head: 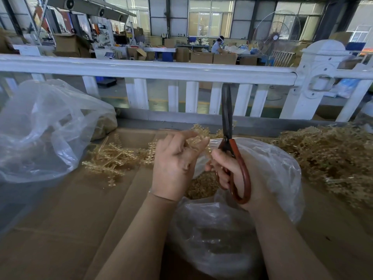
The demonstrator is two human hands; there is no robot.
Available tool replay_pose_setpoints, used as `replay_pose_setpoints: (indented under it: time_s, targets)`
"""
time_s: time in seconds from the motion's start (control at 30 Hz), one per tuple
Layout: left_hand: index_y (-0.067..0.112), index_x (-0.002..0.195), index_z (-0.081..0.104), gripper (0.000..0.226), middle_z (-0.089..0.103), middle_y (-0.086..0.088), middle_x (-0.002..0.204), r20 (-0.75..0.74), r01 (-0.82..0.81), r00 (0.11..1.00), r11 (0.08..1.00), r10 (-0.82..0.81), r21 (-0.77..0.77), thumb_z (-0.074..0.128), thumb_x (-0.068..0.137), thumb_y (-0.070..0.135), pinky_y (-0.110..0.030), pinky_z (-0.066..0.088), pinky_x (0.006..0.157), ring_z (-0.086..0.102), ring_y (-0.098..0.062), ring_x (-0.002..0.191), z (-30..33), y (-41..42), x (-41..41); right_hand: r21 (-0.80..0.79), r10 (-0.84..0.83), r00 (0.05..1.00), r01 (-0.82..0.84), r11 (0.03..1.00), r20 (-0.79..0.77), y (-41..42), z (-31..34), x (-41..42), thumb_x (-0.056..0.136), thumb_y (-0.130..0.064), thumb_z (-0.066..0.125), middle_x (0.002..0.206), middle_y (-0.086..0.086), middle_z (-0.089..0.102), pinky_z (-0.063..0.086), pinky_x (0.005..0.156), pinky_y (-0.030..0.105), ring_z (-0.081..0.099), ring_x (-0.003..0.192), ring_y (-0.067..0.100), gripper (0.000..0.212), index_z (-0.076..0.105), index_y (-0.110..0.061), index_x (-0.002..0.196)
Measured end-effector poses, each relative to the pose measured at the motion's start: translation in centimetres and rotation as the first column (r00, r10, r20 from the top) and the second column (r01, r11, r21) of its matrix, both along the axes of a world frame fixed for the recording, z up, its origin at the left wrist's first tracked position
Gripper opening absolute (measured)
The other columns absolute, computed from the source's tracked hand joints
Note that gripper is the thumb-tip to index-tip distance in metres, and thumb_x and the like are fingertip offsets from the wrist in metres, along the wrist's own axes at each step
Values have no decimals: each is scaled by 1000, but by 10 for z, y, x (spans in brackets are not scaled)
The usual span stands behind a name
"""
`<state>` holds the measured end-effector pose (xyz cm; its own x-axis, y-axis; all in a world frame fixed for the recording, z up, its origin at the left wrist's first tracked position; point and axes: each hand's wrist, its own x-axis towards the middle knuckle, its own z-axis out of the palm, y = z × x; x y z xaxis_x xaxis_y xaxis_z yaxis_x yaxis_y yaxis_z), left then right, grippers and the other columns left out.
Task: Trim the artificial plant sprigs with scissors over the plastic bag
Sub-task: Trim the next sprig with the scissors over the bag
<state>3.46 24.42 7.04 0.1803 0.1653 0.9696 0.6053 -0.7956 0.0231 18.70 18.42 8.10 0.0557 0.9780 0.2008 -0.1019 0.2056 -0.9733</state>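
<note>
The left hand (175,164) is raised over the bag (268,168), palm turned to the camera; its fingers are loosely bent, and the thumb and forefinger pinch a golden sprig (198,134) near its stem, so the sprig's tips stand up behind the fingertips; a thin bracelet lies on the wrist. The right hand (232,174) grips the scissors (232,150) by the red-brown handles, fingers curled through the loop; the dark blades point straight up and are pressed together, just beside the sprig, touching or not I cannot tell. The bag is open under both hands, with cut golden bits inside; it lies on cardboard (70,209). More sprigs lie at the left (113,158) and in a big heap at the right (327,158); a second bag (40,128) stands at far left; a white fence (151,69) runs behind.
</note>
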Motion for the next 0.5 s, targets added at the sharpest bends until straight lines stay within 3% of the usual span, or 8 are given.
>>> replay_pose_setpoints:
  time_s: [0.1, 0.17, 0.23, 0.3, 0.4, 0.5]
  targets:
    - [12, 122, 70, 36, 67, -10, 108, 46, 83, 996, 990, -78, -111, 69, 86, 5, -42, 50, 67, 61, -21, 81, 0, -2, 1, 40, -8, 999, 6, 999, 40, 0, -1, 2, 86, -33, 74, 82, 8, 74, 36, 39, 19, 43, 43, 15, 11, 75, -22, 85]
    - [15, 143, 49, 60, 62, -3, 117, 153, 214, 974, 911, -169, -353, 64, 84, 15, -33, 52, 76, 59, -12, 92, 2, -6, 1, 45, -44, 999, 42, 998, 31, -1, -2, 3, 84, -28, 73, 81, 7, 74, 37, 40, 18, 42, 41, 10, 22, 70, -10, 96]
    - [24, 150, 32, 79, 59, 8, 117, 305, 385, 920, 725, -248, -571, 69, 81, 20, -18, 50, 76, 58, -5, 92, 3, -11, 1, 51, -72, 997, 73, 996, -22, -2, -2, 2, 87, -15, 71, 75, 5, 73, 42, 44, 14, 50, 43, 7, 19, 67, -2, 100]
    - [24, 146, 36, 77, 60, 8, 110, 441, 530, 848, 507, -295, -680, 74, 80, 17, -13, 48, 74, 59, 0, 88, 4, -11, -1, 75, -82, 993, 89, 993, -85, -3, -2, 1, 90, 0, 65, 65, 1, 70, 45, 48, 10, 60, 48, 5, 7, 64, 1, 97]
    - [18, 121, 59, 48, 67, 2, 95, 600, 674, 722, 152, -346, -723, 76, 77, 14, -14, 49, 71, 65, -3, 81, 8, -8, -5, 83, -119, 988, 126, 989, -94, 0, -3, -1, 91, 3, 64, 56, -6, 63, 45, 48, 10, 60, 48, 2, 4, 65, 1, 94]
    - [7, 97, 70, 22, 73, -8, 90, 693, 740, 604, -48, -394, -671, 80, 78, 5, -31, 54, 82, 68, -22, 84, 9, -9, -1, 49, -163, 972, 173, 984, -167, 0, -1, -4, 90, 3, 66, 68, 1, 67, 44, 46, 11, 59, 49, 2, 5, 65, -2, 90]
